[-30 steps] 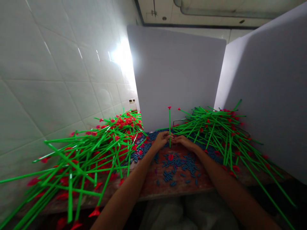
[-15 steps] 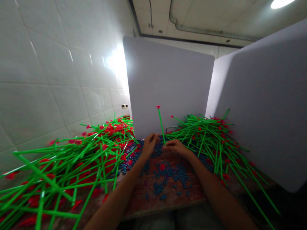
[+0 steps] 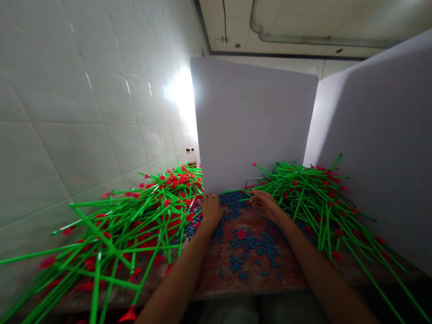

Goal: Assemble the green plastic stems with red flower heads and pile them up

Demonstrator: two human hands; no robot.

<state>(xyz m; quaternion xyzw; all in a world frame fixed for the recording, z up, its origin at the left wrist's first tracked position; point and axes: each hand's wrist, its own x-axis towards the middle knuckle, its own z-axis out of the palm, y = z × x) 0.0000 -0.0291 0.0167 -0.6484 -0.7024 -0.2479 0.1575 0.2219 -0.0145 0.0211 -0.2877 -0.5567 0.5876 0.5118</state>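
Hands now parted; the upright green stick no longer stands between them.
Left hand palm down, fingers spread, over blue cylindrical pieces by the left heap of red-cupped sticks. Right hand half-curled beside the right heap; a short green length lies by its fingertips, grip and identity unclear. Suggests the two-handed handling of that stick has ended.
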